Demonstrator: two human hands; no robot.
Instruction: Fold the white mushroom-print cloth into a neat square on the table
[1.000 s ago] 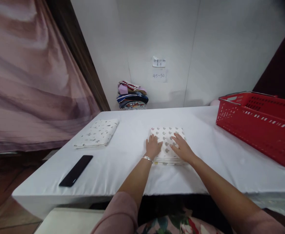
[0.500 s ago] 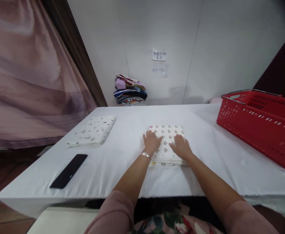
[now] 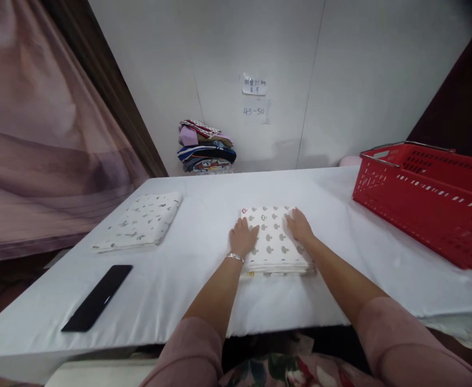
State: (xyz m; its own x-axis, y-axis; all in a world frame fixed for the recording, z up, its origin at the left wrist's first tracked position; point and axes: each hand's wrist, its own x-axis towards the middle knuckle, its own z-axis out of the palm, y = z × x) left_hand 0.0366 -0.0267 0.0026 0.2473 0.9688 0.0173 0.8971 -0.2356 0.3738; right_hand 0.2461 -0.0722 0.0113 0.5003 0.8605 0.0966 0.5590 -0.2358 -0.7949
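A folded white cloth with grey tree-like prints lies flat near the front of the white table. My left hand, with a silver bracelet at the wrist, rests on its left edge, fingers apart. At the upper right edge of the same cloth is my right hand, its fingers spread over the border and holding nothing. Another folded white cloth with small grey prints lies to the left, touched by neither hand.
A black phone-like slab lies at the front left of the table. The red basket stands on the right. Folded fabrics are stacked by the wall, below paper signs.
My right hand has moved up and outward to the cloth's upper right edge. My left hand stays at the left edge. The whole view has shifted slightly.
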